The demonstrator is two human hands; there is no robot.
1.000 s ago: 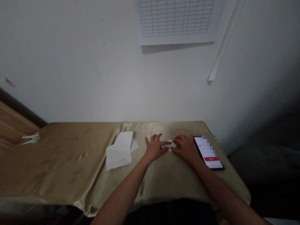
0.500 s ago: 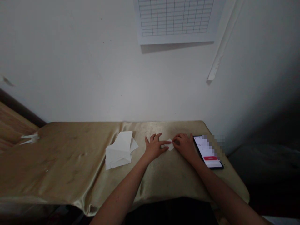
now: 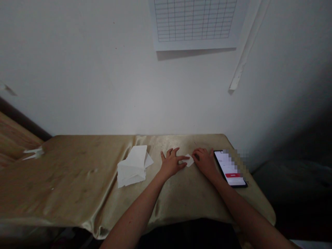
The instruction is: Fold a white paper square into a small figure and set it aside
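Note:
A small white piece of paper (image 3: 190,161) lies on the gold cloth between my hands, its corners pointing outward like a diamond. My left hand (image 3: 171,163) rests at its left side. The index fingertip is on the paper and the thumb is by its lower edge, while the other fingers are spread. At the right corner of the paper is my right hand (image 3: 205,161), with fingers curled and thumb and index finger close together. Whether that corner is pinched between them is partly hidden.
Left of my hands sits a loose pile of white paper sheets (image 3: 132,167). A phone with a lit screen (image 3: 232,169) lies close to my right wrist. The table (image 3: 77,173) has a wrinkled gold cloth and meets a wall with a printed grid sheet (image 3: 195,20).
My right hand has shifted slightly right, so its fingertips cover less of the small paper. My left hand stays in place on it.

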